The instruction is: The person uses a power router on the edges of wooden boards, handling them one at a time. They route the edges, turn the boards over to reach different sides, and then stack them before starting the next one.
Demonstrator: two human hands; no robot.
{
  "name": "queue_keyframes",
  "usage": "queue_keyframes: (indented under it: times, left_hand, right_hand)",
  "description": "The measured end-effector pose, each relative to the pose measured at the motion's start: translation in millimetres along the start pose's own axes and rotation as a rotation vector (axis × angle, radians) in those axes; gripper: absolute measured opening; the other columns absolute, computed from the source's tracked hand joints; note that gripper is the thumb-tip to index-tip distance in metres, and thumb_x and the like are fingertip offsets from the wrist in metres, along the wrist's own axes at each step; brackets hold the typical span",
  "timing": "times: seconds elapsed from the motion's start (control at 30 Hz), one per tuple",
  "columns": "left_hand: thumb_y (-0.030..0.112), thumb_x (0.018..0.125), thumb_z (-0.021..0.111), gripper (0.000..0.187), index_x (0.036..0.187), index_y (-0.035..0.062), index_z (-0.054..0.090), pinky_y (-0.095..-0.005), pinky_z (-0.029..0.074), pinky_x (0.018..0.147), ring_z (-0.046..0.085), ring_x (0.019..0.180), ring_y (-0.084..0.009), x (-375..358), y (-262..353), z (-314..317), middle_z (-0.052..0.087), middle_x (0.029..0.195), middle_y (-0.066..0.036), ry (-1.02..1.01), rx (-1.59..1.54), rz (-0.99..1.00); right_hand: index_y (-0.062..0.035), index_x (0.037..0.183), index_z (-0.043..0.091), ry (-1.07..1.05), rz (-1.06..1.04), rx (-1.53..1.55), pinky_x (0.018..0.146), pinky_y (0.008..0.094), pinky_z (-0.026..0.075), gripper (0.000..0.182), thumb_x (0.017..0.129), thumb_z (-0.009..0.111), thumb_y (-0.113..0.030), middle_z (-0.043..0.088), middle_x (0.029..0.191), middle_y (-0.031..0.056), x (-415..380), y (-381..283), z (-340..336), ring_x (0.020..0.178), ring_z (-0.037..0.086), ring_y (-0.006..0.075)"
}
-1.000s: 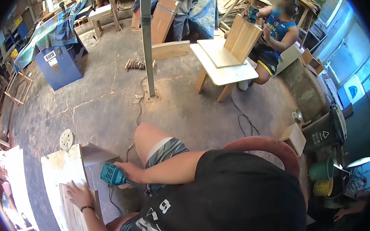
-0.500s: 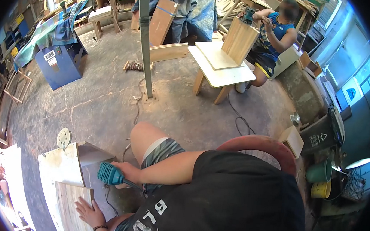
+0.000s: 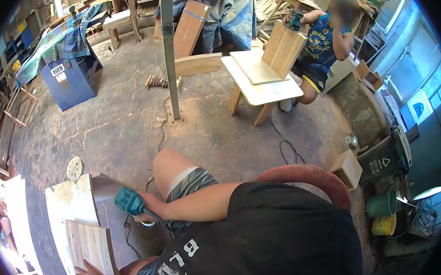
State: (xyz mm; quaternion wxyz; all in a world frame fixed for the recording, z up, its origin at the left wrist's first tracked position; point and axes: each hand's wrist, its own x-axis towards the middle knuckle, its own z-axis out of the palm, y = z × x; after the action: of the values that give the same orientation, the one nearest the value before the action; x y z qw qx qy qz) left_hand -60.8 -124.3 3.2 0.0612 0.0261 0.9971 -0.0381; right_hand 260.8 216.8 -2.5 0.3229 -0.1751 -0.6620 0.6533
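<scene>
My right hand (image 3: 151, 208) is closed around a teal power sander (image 3: 130, 201) with a dark cord, held beside the worktable and apart from the board. A pale round edge shows under my fingers. My left hand (image 3: 87, 271) lies on the lower part of a striped wooden board (image 3: 89, 243), fingers apart; its wrist is cut off by the frame's bottom edge. The board rests on a light worktable (image 3: 75, 201), slightly tilted. A round sanding disc (image 3: 75, 169) with holes sits at the table's far corner.
Across the floor a co-worker (image 3: 319, 47) holds another sander (image 3: 293, 20) on an upright wooden panel (image 3: 283, 50) on a small white table (image 3: 262, 94). A metal post (image 3: 170, 57) stands between. Cords (image 3: 286, 142) cross the floor. A blue machine (image 3: 68, 83) stands farther off.
My left hand has slid down the board toward the frame's bottom, and the board has tilted a little. The sander has shifted slightly upward and turned. The co-worker's free hand has risen toward the head.
</scene>
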Motion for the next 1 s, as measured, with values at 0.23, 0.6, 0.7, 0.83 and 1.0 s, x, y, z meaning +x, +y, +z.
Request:
queue_keyframes:
  times: [0.23,0.6,0.7,0.83,1.0]
  left_hand:
    - [0.083,0.096,0.029,0.095,0.168,0.0211,0.023,-0.0657,0.021,0.123,0.027,0.154,-0.0468,100,-41,43,0.024,0.17,-0.026,0.037,0.043,-0.215]
    - [0.062,0.102,0.048,0.09,0.167,0.0072,0.02,-0.059,0.027,0.124,0.024,0.157,-0.0423,-20,198,-16,0.023,0.17,-0.025,0.018,0.245,0.524]
    - [0.064,0.101,0.048,0.092,0.166,0.0053,0.021,-0.056,0.023,0.126,0.022,0.158,-0.0418,-19,217,-13,0.02,0.171,-0.025,0.027,0.103,0.549]
    - [0.065,0.102,0.046,0.091,0.166,0.0035,0.022,-0.0546,0.022,0.127,0.022,0.158,-0.0412,14,195,-12,0.02,0.171,-0.025,0.073,0.047,0.485]
    - [0.07,0.101,0.041,0.096,0.166,0.0033,0.019,-0.0558,0.022,0.127,0.022,0.158,-0.0394,86,132,-4,0.023,0.171,-0.024,0.073,0.06,0.335]
  right_hand:
    - [-0.0083,0.114,0.056,0.028,0.027,-0.059,0.083,0.0348,0.052,0.049,0.071,0.079,-0.008,0.065,0.095,0.0059,0,-4,-2,0.088,0.061,0.0183]
    - [-0.0065,0.112,0.057,0.04,0.162,-0.14,0.086,0.0371,0.054,0.049,0.07,0.081,-0.01,0.066,0.096,0.0073,2,4,13,0.09,0.064,0.022]
    - [-0.0073,0.111,0.057,0.025,0.074,-0.115,0.085,0.0366,0.054,0.048,0.069,0.08,-0.008,0.066,0.094,0.0067,2,-1,18,0.089,0.063,0.0208]
    - [-0.0084,0.11,0.057,-0.061,0.092,-0.147,0.082,0.0342,0.053,0.047,0.069,0.079,-0.005,0.063,0.093,0.0029,-14,-4,21,0.088,0.06,0.0146]
    - [-0.0078,0.12,0.057,-0.075,-0.031,-0.083,0.089,0.0333,0.051,0.056,0.071,0.083,0.0,0.064,0.101,-0.0021,-11,-3,27,0.099,0.055,0.0067]
